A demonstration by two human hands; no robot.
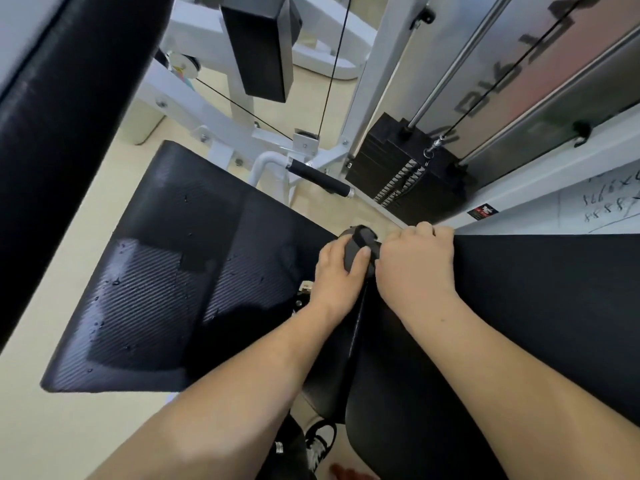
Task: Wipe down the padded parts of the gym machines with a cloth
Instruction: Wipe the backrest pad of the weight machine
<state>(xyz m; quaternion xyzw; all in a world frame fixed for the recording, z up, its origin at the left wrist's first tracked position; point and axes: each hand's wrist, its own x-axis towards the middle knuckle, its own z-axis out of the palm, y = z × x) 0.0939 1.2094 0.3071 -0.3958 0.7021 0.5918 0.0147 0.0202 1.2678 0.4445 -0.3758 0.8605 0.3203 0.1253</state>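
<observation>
Seemingly midway: seat pad (166,271) left of the grip is wet. Left hand (332,275) clamps a dark wad (358,249), maybe cloth; right hand (415,261) curls, hold unclear.

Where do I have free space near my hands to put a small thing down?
The ribbed black pad, left of the left hand gripping a dark object, is bare but wet. The smooth black pad, right of the right hand, is bare too. Beyond the hands it is crowded: handle, white frame, weight stack.

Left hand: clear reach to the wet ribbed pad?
Likely yes: the ribbed pad lies just beside the left hand, nothing between, though that hand now grips a dark knob.
</observation>
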